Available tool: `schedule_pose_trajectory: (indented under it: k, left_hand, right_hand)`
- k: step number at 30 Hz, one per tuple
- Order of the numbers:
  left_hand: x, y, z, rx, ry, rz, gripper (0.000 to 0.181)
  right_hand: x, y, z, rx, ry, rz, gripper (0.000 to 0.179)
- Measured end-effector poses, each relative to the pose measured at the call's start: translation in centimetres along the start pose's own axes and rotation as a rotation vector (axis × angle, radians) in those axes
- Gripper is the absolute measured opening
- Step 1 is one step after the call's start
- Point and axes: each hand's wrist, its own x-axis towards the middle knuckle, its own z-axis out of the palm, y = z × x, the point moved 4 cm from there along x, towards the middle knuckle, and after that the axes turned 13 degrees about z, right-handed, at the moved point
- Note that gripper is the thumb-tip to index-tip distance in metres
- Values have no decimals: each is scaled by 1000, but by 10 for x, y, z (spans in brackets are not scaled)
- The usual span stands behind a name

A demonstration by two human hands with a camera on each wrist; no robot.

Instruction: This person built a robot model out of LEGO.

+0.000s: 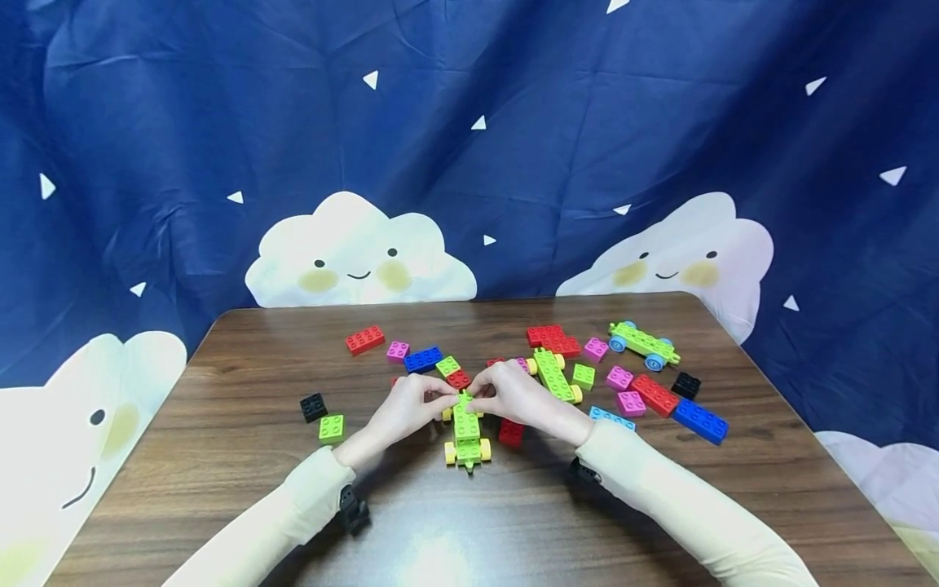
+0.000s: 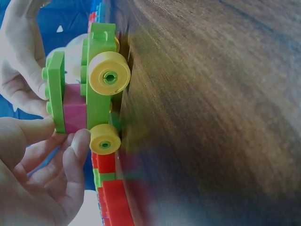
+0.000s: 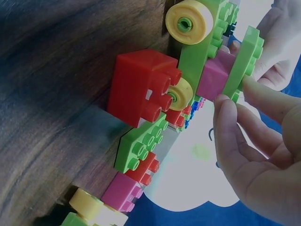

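Observation:
A toy car base (image 2: 99, 106), lime green with yellow wheels (image 2: 106, 139), stands on the table in front of me. On it sits a pink brick (image 2: 75, 108), and a flat green building plate (image 1: 466, 420) lies over that brick, studs up. My left hand (image 1: 411, 405) pinches the plate's far end from the left, thumb near its studs and a fingertip by the pink brick. From the opposite side my right hand (image 1: 513, 393) pinches the same end between thumb and finger. The pink brick is hidden under the plate in the head view.
Behind the hands lie a blue brick (image 1: 423, 359) and a red brick (image 1: 365, 340). To the right are another yellow-wheeled base (image 1: 553, 375), a blue-wheeled base (image 1: 641, 342) and several bricks. A black brick (image 1: 313, 407) and a green brick (image 1: 332, 428) lie at left.

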Motion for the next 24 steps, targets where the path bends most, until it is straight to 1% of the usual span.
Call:
schedule_pose_trajectory:
  k: [4,9,11,17,22,24]
  left_hand:
    - [0,1,0,2,-1,11,17]
    - [0,2,0,-12,-2,8,17]
    - [0,2,1,-4,-4,13,18]
    - [1,1,0,72,4,36,17]
    - [0,1,0,80,12,29,16]
    - [-2,1,0,79,11,36,16]
  right_hand:
    - [0,0,0,-5,3,-1,18]
    - [-2,1,1,-4,16,-5,18]
    - [-2,1,1,-1,18,-3,19]
    - [-3,1,0,-2,29,-1,20]
    - [-2,1,0,-21,27,-13,17]
    - [-1,1,1,-22,20,-6,17]
